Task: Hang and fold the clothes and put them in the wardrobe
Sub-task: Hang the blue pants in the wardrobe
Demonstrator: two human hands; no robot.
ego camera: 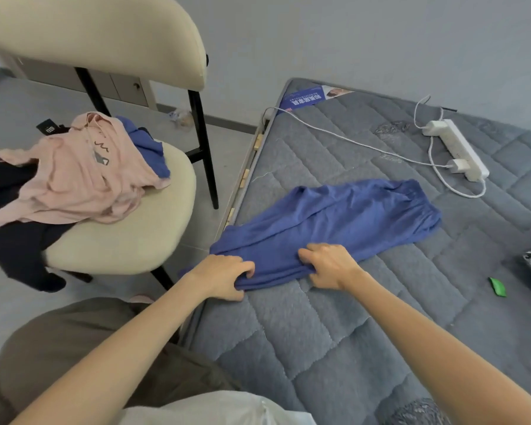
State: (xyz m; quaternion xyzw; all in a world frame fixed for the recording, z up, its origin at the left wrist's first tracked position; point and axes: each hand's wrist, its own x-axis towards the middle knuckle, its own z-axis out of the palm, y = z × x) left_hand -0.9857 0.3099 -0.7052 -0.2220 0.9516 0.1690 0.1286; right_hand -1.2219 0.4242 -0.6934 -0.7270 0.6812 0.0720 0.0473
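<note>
Gripping the near end of the trousers (344,219), the left hand (224,276) is curling its fingers round a bunch of blue cloth at the edge of the mattress (288,348), and the right hand (328,265) is pinching the same edge a little further in. The trousers are lying spread across the mattress, gathered waistband away from the person, leg ends under the hands, one corner hanging over the mattress side towards the floor (19,118).

The likeliest trouble, as I am judging it, is coming from that bunching: the cloth is wrinkling between the hands, so a fold made now is probably setting crooked, with the legs not lying one on the other. The overhanging corner is also inviting a slide; thin, slippery-looking fabric pulled sideways may be dragging itself off the bed.

The power strip (460,150) and its cable (334,134) are lying near the waistband, so carrying the leg ends forward could be catching the cord.

On the chair (129,234) the pink top (71,179) and a dark garment (16,246) are draping over the seat edge, and a knock may be tipping them down.
</note>
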